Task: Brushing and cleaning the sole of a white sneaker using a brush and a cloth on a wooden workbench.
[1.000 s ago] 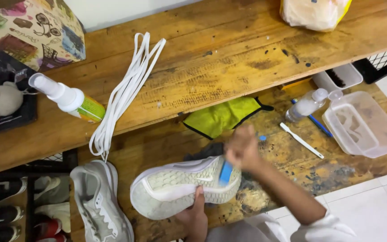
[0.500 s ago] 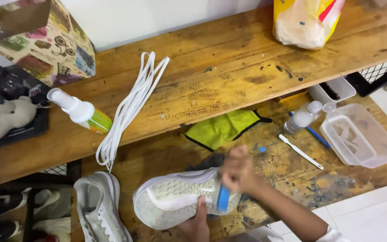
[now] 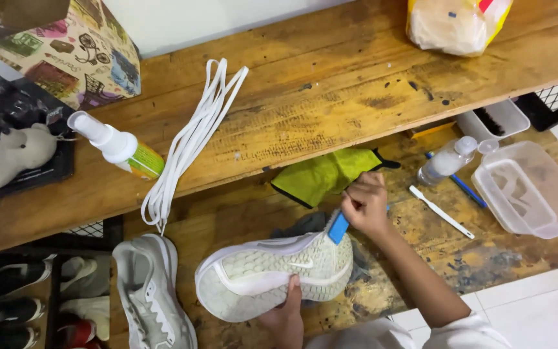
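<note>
L hand [image 3: 285,309] grips white sneaker [image 3: 272,274] from below, sole up, over lower wooden bench [image 3: 227,216] so tread is exposed. R hand [image 3: 364,205], fingers curled tight on blue brush [image 3: 338,227], bristles at sole's edge. Green cloth [image 3: 321,174] just beyond.

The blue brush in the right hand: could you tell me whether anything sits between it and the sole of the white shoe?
Nothing visible does. The right hand holds the blue brush against the edge of the upturned white shoe, which the left hand steadies from below. The green cloth lies apart, behind the hand.
</note>
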